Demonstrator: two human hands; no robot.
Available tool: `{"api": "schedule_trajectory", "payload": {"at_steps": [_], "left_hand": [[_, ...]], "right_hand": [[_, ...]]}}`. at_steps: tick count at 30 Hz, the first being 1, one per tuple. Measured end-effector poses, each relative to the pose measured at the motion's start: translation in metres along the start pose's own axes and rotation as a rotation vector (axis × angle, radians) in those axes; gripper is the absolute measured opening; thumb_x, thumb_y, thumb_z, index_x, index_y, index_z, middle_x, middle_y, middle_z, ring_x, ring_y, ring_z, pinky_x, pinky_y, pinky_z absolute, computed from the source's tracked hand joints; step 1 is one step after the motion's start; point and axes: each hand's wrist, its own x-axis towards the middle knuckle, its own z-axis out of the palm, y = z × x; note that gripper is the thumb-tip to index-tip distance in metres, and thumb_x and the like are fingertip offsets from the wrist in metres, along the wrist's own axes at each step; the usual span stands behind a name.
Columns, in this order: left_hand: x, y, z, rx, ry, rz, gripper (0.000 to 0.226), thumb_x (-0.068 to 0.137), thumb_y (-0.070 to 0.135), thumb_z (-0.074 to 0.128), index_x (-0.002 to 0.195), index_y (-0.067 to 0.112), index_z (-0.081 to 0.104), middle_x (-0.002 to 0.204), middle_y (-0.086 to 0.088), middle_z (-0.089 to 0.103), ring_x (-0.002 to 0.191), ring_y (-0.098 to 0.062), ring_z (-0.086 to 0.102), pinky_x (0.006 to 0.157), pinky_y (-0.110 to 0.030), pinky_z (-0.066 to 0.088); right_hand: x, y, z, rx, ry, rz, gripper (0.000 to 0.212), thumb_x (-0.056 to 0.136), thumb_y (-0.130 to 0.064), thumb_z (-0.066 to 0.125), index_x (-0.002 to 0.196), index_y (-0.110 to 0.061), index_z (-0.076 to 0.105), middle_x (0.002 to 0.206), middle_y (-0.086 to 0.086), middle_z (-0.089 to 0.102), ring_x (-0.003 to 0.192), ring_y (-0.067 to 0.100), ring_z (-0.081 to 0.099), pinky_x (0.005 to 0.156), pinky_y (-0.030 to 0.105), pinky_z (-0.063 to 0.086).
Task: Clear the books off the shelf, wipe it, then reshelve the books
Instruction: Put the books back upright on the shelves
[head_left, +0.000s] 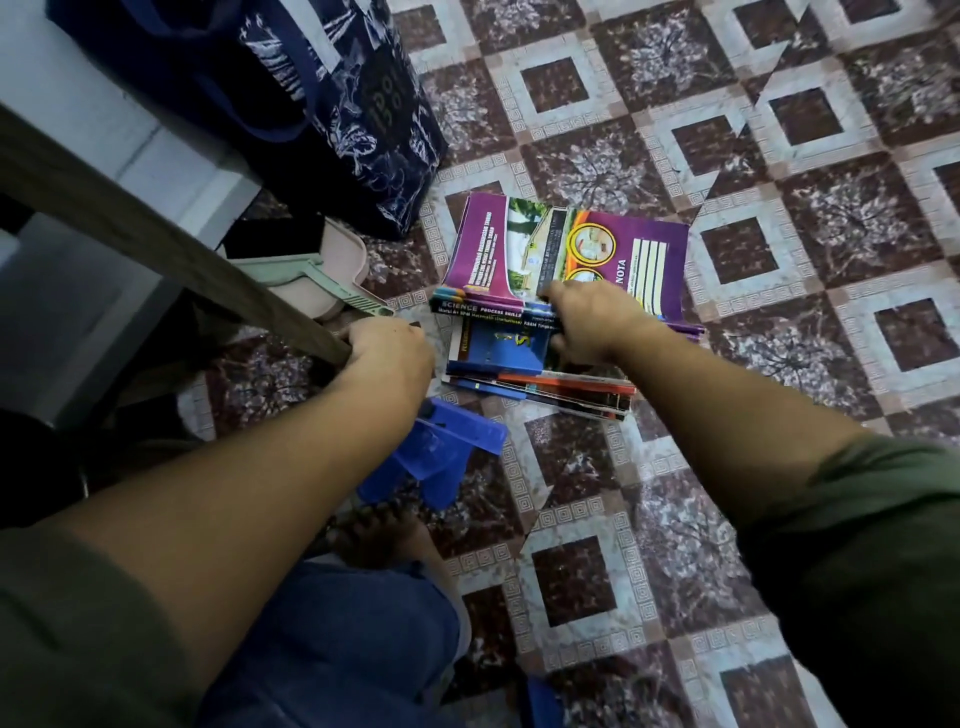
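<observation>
Watching the head cam rn. The pile of paperback school books (540, 358) is lying flat on the patterned maroon and grey tiled floor (779, 208), not on any shelf, w/ a purple-covered notebook (571, 254) on top and a blue-covered one under it sticking out toward the person.

Right hand (589, 322) is reaching down onto the pile, fingers curling over the near edge of the purple notebook, thumb tucked in lower by the blue cover, so it's grasping the top few books afaict.

Left hand (389, 353) is clenching around the end of a dark brown wooden board edge (171, 244) that's running diagonally across the left side. Looks like part of the furniture, can't tell which part tbh.

A blue plastic stool-like thing (441, 457) is sitting on the floor just below the left wrist, near the person's bare foot (379, 535). A pink and pale green plastic dustpan (311, 275) is lying behind the board, and a dark navy patterned tote bag (337, 114) is standing up top, well apart from the pile.
</observation>
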Motion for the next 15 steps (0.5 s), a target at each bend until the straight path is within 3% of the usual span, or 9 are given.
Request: {"api": "schedule_trajectory", "payload": {"at_steps": [3,5,9,12,15], "left_hand": [[0.004,0.002,-0.001,0.022,-0.053,0.033,0.037,0.097,0.012,0.051,0.134,0.009,0.052,0.140,-0.007,0.048,0.129,-0.030,0.046,0.094,-0.044,0.046],[0.003,0.001,0.000,0.014,-0.067,0.050,0.038,0.098,0.011,0.050,0.136,0.008,0.049,0.141,-0.007,0.048,0.129,-0.029,0.046,0.094,-0.043,0.045],[-0.010,0.002,-0.003,0.064,0.048,0.083,0.035,0.098,0.012,0.048,0.133,0.012,0.052,0.135,-0.003,0.052,0.124,-0.025,0.051,0.081,-0.035,0.043],[-0.028,0.000,-0.007,0.041,0.283,0.116,0.033,0.097,0.007,0.046,0.129,0.012,0.050,0.125,-0.004,0.056,0.113,-0.022,0.056,0.074,-0.032,0.039],[-0.041,-0.004,-0.015,-0.084,0.662,0.124,0.059,0.095,0.009,0.044,0.148,0.005,0.019,0.142,-0.015,0.038,0.129,-0.028,0.041,0.096,-0.034,0.041]], "right_hand": [[-0.002,-0.011,0.017,-0.073,0.000,0.012,0.055,0.086,-0.029,0.067,0.131,-0.011,0.040,0.117,0.010,0.054,0.094,0.024,0.057,0.080,0.039,0.056],[-0.002,-0.017,0.031,-0.070,0.010,0.047,0.060,0.086,-0.020,0.068,0.136,-0.009,0.037,0.126,0.013,0.048,0.105,0.027,0.055,0.078,0.037,0.057],[-0.004,-0.020,0.015,-0.046,0.033,0.091,0.050,0.090,-0.014,0.061,0.136,-0.011,0.042,0.126,0.011,0.055,0.102,0.029,0.060,0.077,0.040,0.054],[-0.018,-0.015,-0.023,-0.030,0.081,0.117,0.041,0.089,-0.010,0.057,0.130,-0.014,0.051,0.112,0.012,0.065,0.097,0.032,0.062,0.079,0.040,0.054],[-0.061,-0.019,-0.069,0.026,0.116,0.121,0.036,0.087,-0.022,0.059,0.122,-0.015,0.057,0.108,0.016,0.063,0.099,0.035,0.060,0.084,0.040,0.051]]}}
